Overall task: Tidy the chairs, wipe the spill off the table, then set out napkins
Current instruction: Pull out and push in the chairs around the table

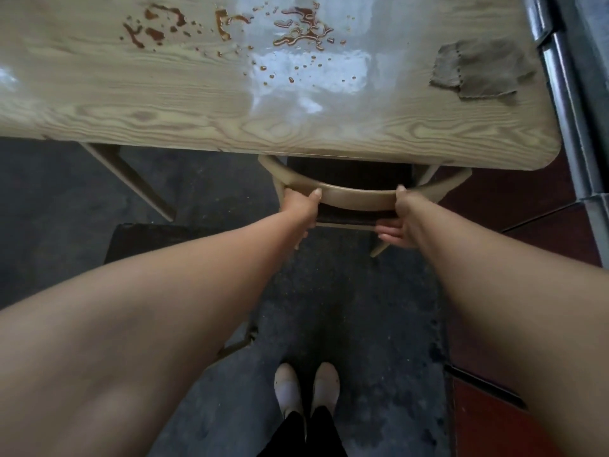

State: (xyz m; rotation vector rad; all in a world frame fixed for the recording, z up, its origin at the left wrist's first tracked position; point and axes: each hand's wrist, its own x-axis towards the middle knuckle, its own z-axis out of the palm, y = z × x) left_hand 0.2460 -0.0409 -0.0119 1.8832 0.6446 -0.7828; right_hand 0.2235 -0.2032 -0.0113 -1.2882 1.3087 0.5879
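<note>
A wooden chair with a dark seat stands tucked under the near edge of the light wood table, most of its seat hidden beneath the top. My left hand grips the left end of the curved backrest, thumb on top. My right hand grips the right end, fingers curled under the rail. Brown liquid spill lies in puddles and drops across the far part of the table. A grey-brown cloth lies flat on the table's right side.
A second dark-seated chair stands to my left, partly behind my left arm. A metal window or door frame runs along the right. My feet stand on grey concrete floor; red-brown flooring lies at right.
</note>
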